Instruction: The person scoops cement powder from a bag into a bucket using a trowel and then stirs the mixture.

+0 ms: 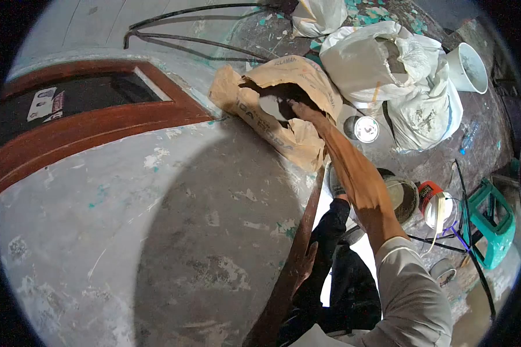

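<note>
The grey sleeve (414, 283) lies nearest, its forearm crossing above the buckets; the right hand (302, 111) is inside the torn mouth of the brown paper sack (283, 139), fingers curled beside a pale vessel (273, 107), grip unclear; the shadowed left hand (308, 263) is by a wooden edge, its fingers unreadable; the ragged paper could snag the wrist, tear and spill; the lidded can (366, 129) and white woven sacks (382, 55) crowd the elbow side.

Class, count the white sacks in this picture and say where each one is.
3: one at the top edge, a large one right of the brown bag, and one just below that large one. More may be hidden behind.
</note>
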Demonstrator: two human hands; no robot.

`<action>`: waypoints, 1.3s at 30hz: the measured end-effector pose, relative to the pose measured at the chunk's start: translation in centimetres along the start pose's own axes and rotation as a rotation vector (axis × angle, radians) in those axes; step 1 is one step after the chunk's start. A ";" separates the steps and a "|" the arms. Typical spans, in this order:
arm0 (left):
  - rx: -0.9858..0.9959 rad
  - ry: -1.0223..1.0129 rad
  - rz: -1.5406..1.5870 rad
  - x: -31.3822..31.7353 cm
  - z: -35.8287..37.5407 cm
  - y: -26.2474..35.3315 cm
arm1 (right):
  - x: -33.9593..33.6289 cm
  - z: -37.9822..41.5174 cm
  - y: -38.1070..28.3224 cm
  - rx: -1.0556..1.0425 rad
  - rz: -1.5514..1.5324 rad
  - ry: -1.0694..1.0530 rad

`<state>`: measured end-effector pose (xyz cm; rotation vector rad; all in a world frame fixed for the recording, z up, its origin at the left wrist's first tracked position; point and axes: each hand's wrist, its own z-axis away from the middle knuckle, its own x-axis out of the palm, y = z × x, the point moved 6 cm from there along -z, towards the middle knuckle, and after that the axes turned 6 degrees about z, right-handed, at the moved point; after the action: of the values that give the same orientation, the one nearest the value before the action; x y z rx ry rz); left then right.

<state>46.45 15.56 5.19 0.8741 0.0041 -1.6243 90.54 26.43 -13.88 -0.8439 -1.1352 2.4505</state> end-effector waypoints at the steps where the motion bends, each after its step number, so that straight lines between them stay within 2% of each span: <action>1: -0.023 -0.021 0.013 0.1 0.2 -0.4 | -0.6 0.1 -0.6 -0.011 0.000 0.022; 4: -0.093 -0.087 0.053 0.5 1.1 -1.2 | -2.9 1.5 -2.6 -0.048 0.011 0.092; 6: -0.151 -0.080 -0.189 0.4 1.3 -1.2 | -5.0 4.2 -4.0 -0.067 0.001 0.132; 9: -0.115 -0.031 -0.116 0.2 1.9 0.3 | -8.0 7.5 -6.7 -0.011 -0.053 0.150; 11: -0.060 -0.043 -0.231 -0.1 1.8 0.9 | -8.0 7.5 -7.2 -0.180 -0.184 0.102; 13: -0.065 -0.079 -0.025 0.0 2.5 1.6 | -9.0 8.7 -7.3 -0.226 -0.168 0.134; 15: -0.058 -0.087 -0.103 0.8 2.2 -0.4 | -10.6 10.8 -8.6 -0.322 -0.138 0.179; 16: -0.026 -0.075 -0.162 1.0 2.1 -1.0 | -11.7 12.0 -9.3 -0.321 -0.135 0.185; 18: 0.004 -0.060 -0.196 1.0 2.2 -0.9 | -13.3 14.4 -10.0 -0.170 -0.071 0.108; 21: -0.011 -0.076 -0.212 1.3 2.7 -0.8 | -15.3 16.8 -9.9 -0.164 -0.033 0.061; 23: 0.002 -0.066 -0.222 1.5 3.0 -0.9 | -16.2 17.8 -9.2 -0.214 -0.049 0.117; 25: 0.044 -0.040 -0.221 1.6 3.1 -0.9 | -16.8 18.9 -8.8 -0.265 -0.186 0.067; 28: 0.067 -0.031 -0.218 1.8 3.6 -1.0 | -19.1 23.6 -10.3 -0.171 -0.222 0.018; 32: 0.105 -0.024 -0.198 2.3 4.1 -1.5 | -20.8 27.4 -9.7 -0.299 -0.181 0.091; 35: 0.115 -0.035 -0.222 2.6 4.9 -1.8 | -22.3 31.7 -8.5 -0.283 -0.188 0.129; 39: -0.009 -0.069 -0.288 3.8 5.7 -3.2 | -23.3 39.8 -5.6 -0.070 -0.226 0.119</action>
<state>40.76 10.55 5.77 0.8384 0.0924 -1.9208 83.86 -4.96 19.71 -0.8210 -1.2074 2.1606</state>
